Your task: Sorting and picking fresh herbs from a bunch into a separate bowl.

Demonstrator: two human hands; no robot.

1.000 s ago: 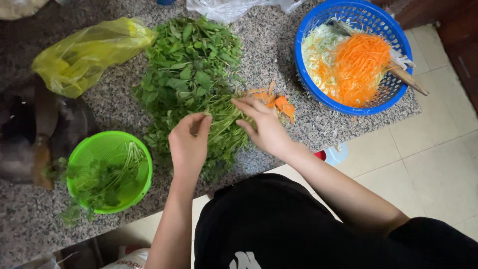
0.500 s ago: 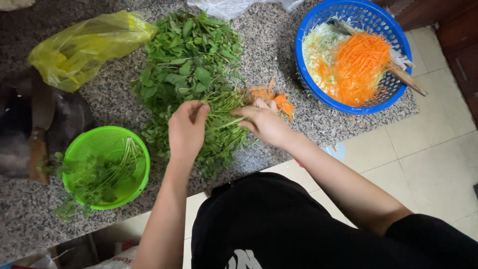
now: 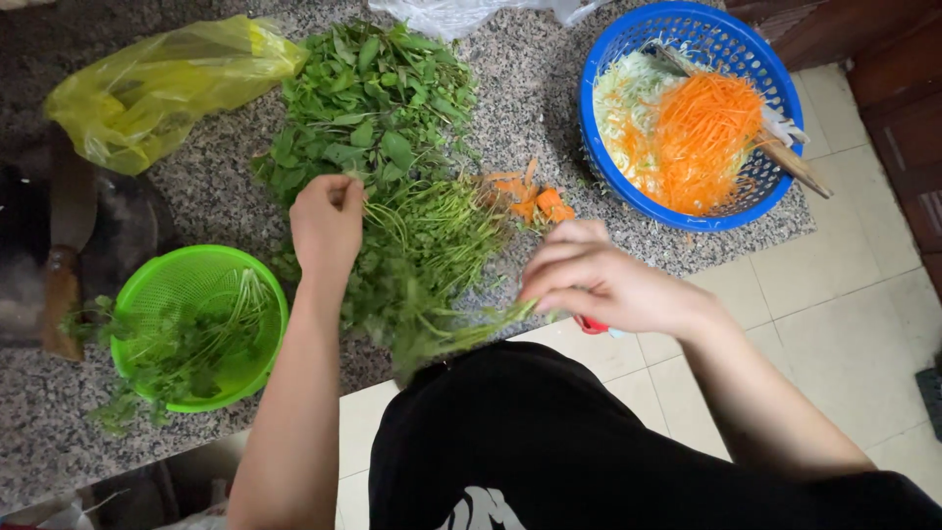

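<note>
Left hand (image 3: 327, 228) is curled on the pile of leafy herbs (image 3: 388, 147), fingers closed around a few stems at the middle of the granite counter (image 3: 520, 108). Right hand (image 3: 601, 283) is seen at the near counter edge, fingers pressed together on a herb sprig (image 3: 461, 332) that trails left toward the pile; the hand is motion-blurred, so the exact pinch is probably thumb against forefingers. Carrot scraps (image 3: 530, 196) lie just right of the pile. A green colander (image 3: 196, 324) holding picked stems sits near left. A blue basket (image 3: 608, 59) with shredded carrot and cabbage is placed far right, a wooden-handled tool (image 3: 790, 162) resting in it. A yellow plastic bag (image 3: 157, 88) lies far left.
</note>
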